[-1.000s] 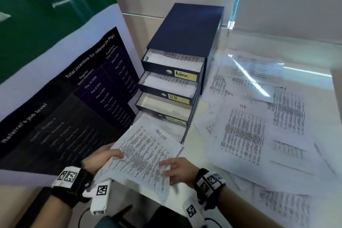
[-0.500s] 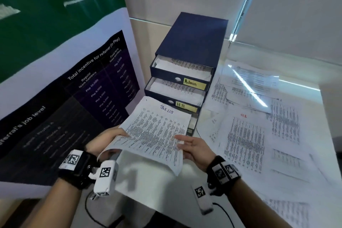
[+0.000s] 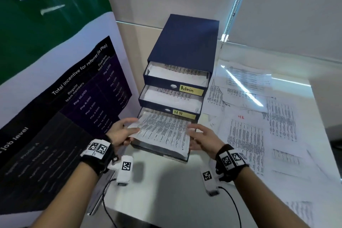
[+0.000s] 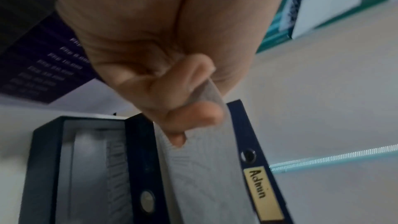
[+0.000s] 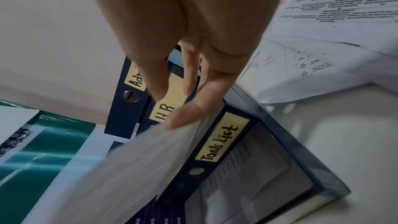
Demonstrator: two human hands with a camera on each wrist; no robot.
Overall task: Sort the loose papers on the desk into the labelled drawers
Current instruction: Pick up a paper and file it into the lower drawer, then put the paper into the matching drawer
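A dark blue drawer unit stands at the desk's back left with its drawers pulled out, the upper ones labelled Admin and HR. A printed sheet lies tilted over the third drawer, whose Task List label shows only in the right wrist view. My left hand pinches the sheet's left edge between thumb and curled fingers. At the sheet's right edge my right hand touches it with straight fingers. Several loose printed papers lie overlapping on the desk to the right.
A large dark poster board leans close along the unit's left side. The wall stands right behind the unit, and a bead chain hangs at its back right. Below the third drawer another open drawer holds papers. White desk spreads in front.
The sheet, held up in front of the drawers before, has moved forward and down onto the third drawer. My right hand's fingers have straightened along its edge.
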